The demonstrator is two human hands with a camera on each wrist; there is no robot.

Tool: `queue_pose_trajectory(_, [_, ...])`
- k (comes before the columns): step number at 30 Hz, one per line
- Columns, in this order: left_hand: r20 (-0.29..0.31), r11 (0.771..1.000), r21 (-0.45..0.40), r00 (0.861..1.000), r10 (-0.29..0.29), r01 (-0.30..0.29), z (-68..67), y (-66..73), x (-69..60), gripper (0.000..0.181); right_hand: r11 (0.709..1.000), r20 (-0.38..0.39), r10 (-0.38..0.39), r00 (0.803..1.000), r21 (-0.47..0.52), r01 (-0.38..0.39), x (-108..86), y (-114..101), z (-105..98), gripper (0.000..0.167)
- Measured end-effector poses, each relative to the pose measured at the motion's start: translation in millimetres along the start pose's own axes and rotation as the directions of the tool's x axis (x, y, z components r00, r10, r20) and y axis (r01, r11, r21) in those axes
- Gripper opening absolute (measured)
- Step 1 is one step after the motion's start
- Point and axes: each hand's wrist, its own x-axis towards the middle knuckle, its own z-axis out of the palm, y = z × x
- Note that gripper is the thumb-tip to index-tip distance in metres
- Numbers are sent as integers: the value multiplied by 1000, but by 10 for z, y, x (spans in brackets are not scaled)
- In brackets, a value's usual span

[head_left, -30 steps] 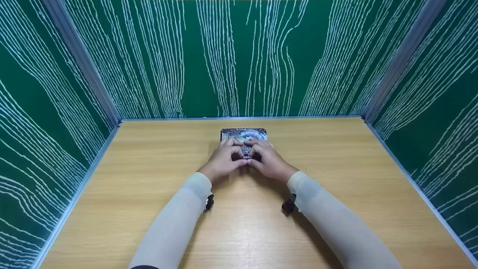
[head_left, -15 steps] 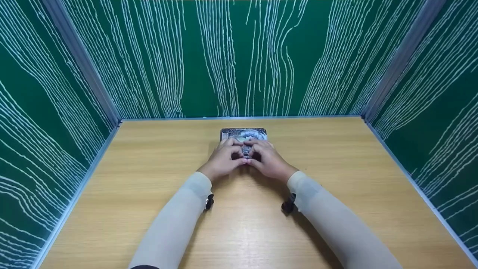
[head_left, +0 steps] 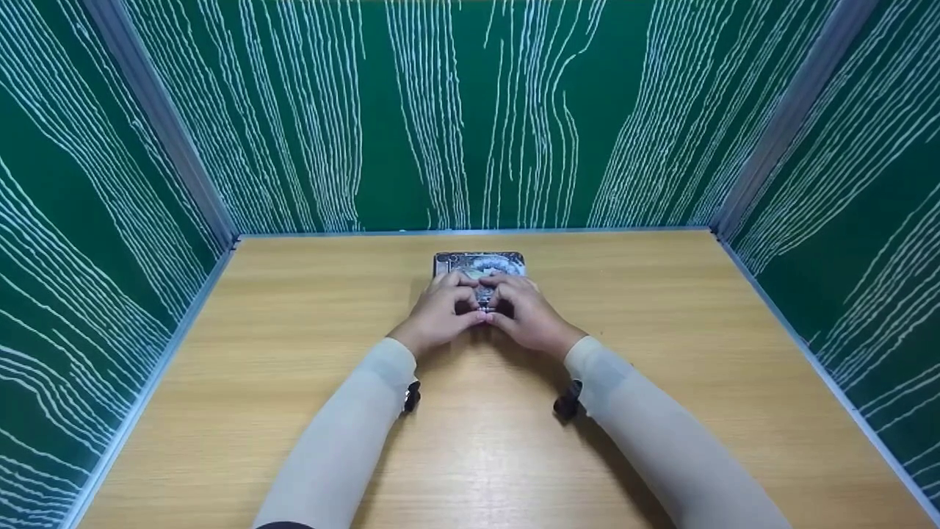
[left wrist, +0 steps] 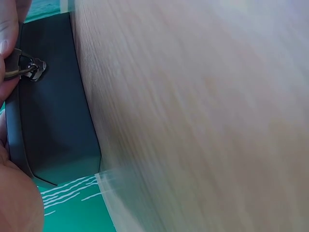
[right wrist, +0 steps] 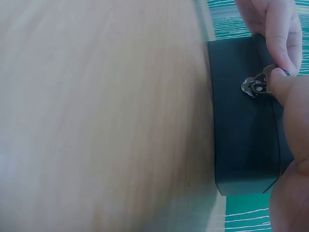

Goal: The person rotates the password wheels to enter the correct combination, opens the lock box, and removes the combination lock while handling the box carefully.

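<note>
A small dark box (left wrist: pixel 58 121) with a patterned lid (head_left: pixel 481 261) rests on the table. On its front face is a metal latch (right wrist: pixel 251 87) with a ring-shaped loop. My left hand (head_left: pixel 439 312) bends its fingers over the lid from the left, its thumb at the latch. From the right, my right hand (head_left: pixel 534 314) mirrors it, with its thumb on the latch in the right wrist view. The two thumb tips meet at the middle of the box front. Both hands cover much of the lid's near part, and some fingertips are hidden.
The wooden table (head_left: pixel 485 455) extends around the box on all sides. Green panels with white wavy lines (head_left: pixel 514 110) enclose the back and both sides. Grey metal posts (head_left: pixel 165 125) stand at the back corners.
</note>
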Motion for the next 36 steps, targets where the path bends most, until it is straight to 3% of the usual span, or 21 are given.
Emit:
queue_pose_trajectory(14, [-2, 1000, 20, 1000, 9, -9, -8, 32, 1, 20, 1000, -2, -4, 1000, 1, 4, -11, -12, -10, 15])
queue_pose_trajectory(23, [-4, 1000, 16, 1000, -3, 3, 7, 14, -1, 21, 999, 21, 42, 999, 3, -42, -16, -11, -8, 14])
queue_pose_trajectory(36, [-1, 999, 19, 999, -32, 32, 7, 23, 1, 18, 999, 24, 41, 999, -1, -41, -17, -25, -17, 13])
